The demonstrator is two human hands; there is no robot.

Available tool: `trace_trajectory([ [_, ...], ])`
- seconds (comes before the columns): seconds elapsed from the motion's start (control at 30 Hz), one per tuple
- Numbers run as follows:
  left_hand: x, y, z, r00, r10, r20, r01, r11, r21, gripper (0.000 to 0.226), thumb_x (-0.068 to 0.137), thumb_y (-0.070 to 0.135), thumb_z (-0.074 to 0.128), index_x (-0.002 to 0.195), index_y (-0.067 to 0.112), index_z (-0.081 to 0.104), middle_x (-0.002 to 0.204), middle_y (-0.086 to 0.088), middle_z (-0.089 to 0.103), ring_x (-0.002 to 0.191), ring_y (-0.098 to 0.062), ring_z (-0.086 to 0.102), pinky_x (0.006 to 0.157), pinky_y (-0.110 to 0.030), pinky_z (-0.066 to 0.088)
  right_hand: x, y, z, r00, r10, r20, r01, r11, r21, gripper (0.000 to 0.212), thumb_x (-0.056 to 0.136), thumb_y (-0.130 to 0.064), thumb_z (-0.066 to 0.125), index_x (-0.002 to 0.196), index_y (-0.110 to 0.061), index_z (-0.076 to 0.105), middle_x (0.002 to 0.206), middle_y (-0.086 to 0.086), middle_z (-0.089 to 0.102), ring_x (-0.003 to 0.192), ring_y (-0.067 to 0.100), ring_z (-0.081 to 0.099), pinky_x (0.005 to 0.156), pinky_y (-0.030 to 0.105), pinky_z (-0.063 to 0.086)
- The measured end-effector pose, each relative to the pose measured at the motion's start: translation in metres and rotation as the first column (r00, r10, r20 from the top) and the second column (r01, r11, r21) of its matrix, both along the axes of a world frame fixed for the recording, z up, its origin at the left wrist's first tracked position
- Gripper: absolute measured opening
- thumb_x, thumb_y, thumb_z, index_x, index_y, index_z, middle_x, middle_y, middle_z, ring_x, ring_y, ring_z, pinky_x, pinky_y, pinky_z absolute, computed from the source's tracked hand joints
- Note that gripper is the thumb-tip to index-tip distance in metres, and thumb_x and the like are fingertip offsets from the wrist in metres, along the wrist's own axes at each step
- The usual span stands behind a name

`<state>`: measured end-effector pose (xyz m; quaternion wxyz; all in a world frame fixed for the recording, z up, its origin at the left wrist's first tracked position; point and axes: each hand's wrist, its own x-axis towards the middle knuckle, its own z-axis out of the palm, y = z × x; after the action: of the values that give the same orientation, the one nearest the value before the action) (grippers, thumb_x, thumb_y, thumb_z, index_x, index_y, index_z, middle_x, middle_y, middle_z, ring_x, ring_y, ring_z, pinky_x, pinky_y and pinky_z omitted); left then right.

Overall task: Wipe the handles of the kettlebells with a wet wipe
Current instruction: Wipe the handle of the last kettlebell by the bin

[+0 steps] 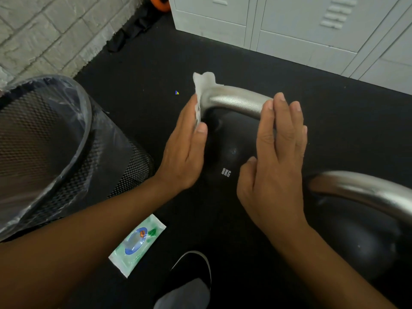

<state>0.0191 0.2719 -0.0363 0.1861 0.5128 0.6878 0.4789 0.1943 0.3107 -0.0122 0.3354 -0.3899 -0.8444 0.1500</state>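
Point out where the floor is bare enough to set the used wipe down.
Bare floor lies between the bin, the lockers and the 8KG kettlebell. It is crowded nearer the person: wipes pack, shoe, second kettlebell.

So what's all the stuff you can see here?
kettlebells: two, black with silver handles; the 8KG one centre, another right
wet wipe: one, white, against the 8KG handle's left bend
wipe packet: one, green-white, on floor
bin: one, black mesh with clear liner, left
lockers: white, top right
shoe: one, black, bottom
left hand: presses the wipe
right hand: fingers straight against the handle
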Motion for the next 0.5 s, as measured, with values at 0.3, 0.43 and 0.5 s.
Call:
trace_trajectory([
  [0.3,-0.014,0.029,0.012,0.823,0.192,0.535,-0.099,0.975,-0.198,0.060,0.096,0.059,0.027,0.114,0.023,0.072,0.120,-0.004,0.074,0.123,-0.014,0.065,0.118,-0.043,0.041,-0.001,0.000,-0.003,0.999,-0.017,0.027,0.016,0.999,0.038,0.087,0.079,0.007,0.053,0.161,0.004,0.023,0.171,0.021,0.016,0.161,0.038,0.006,0.131,0.052,0.007],
  [0.43,-0.012,0.032,0.025,0.839,0.127,0.529,-0.080,0.991,-0.111,0.060,0.105,0.050,0.021,0.114,0.018,0.071,0.116,-0.009,0.074,0.118,-0.016,0.066,0.110,-0.034,0.046,-0.001,0.001,-0.003,0.999,-0.028,0.042,0.025,0.998,0.061,0.089,0.077,0.008,0.055,0.161,0.005,0.024,0.170,0.023,0.018,0.160,0.039,0.008,0.130,0.055,0.011],
  [0.5,-0.011,0.039,0.037,0.853,0.089,0.515,-0.077,0.996,-0.044,0.060,0.106,0.048,0.018,0.107,0.019,0.071,0.104,-0.005,0.073,0.107,-0.015,0.066,0.104,-0.033,0.049,0.000,0.001,-0.004,0.998,-0.039,0.054,0.036,0.997,0.065,0.091,0.076,0.008,0.057,0.161,0.004,0.023,0.171,0.022,0.017,0.161,0.038,0.007,0.131,0.052,0.008],
])
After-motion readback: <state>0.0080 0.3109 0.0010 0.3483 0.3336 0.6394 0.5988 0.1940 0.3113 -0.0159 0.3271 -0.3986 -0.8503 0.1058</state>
